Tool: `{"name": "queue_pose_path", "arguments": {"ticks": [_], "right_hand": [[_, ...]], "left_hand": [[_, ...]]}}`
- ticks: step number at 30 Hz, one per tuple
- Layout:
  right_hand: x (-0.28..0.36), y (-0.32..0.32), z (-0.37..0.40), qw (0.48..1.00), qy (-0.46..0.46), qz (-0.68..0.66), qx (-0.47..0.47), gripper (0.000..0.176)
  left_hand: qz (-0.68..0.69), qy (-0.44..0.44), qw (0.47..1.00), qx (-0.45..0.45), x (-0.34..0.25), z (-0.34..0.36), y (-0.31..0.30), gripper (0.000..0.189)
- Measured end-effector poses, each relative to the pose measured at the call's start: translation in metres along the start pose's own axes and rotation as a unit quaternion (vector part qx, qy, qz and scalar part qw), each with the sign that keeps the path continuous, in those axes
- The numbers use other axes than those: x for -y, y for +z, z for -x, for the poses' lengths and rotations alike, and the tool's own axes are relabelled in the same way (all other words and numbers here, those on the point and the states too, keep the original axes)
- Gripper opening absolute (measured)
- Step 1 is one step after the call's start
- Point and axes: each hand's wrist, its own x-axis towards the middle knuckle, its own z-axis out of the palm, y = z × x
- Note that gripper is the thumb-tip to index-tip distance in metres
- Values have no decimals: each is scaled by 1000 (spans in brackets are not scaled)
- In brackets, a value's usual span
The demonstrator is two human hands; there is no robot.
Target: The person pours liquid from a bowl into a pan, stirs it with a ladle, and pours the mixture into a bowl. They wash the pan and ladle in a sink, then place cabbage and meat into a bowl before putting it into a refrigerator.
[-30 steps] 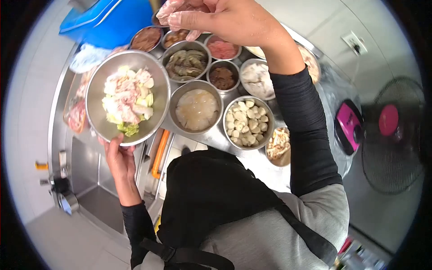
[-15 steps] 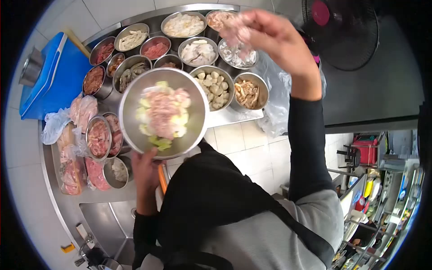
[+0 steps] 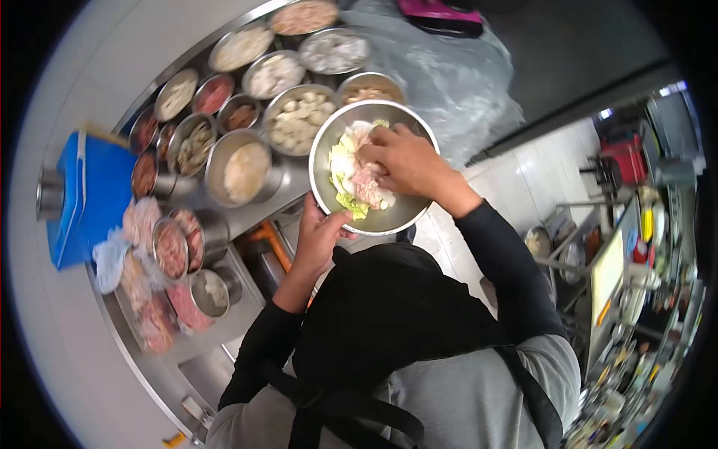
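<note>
Nearest the camera, the left hand (image 3: 318, 236) gripped the near rim of the round stainless-steel bowl (image 3: 407, 218). Its thumb hooked over the edge and its fingers were hidden beneath. This grip apparently carried the bowl's weight, since the bowl appeared to be lifted clear of the steel counter (image 3: 254, 213).

The bowl sat centre-frame, just right of the counter's containers, and held pale green cabbage pieces and pink meat slices (image 3: 351, 179). The right hand (image 3: 400, 161) lay palm-down inside the bowl, fingers curled into the food. Whether they pinched a piece could not be determined.

Farther left stood a steel container of pale round balls (image 3: 299, 120) and a steel container of whitish jelly-like food (image 3: 245, 168), grouped closely, probably for easy reach. A crumpled clear plastic sheet (image 3: 449, 75) lay at the far right.
</note>
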Motion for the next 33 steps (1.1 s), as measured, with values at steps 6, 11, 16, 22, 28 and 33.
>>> {"name": "queue_pose_path", "arguments": {"ticks": [6, 11, 16, 22, 28, 33], "right_hand": [[-109, -41, 97, 962, 166, -204, -80, 21], [-183, -90, 204, 909, 264, -275, -167, 23], [-251, -110, 316, 901, 281, -266, -194, 26], [-281, -114, 455, 870, 418, -193, -176, 26], [-327, -95, 506, 763, 595, -139, -210, 32], [-439, -79, 544, 733, 625, 34, -265, 46]], "left_hand": [[-40, -88, 994, 56, 52, -51, 87, 48], [-63, -141, 980, 128, 104, -97, 190, 49], [-68, -190, 961, 190, 168, -139, 306, 48], [-118, -207, 942, 235, 227, -175, 426, 47], [-155, -209, 912, 318, 276, -211, 522, 50], [-179, -225, 872, 396, 317, -242, 610, 47]]}}
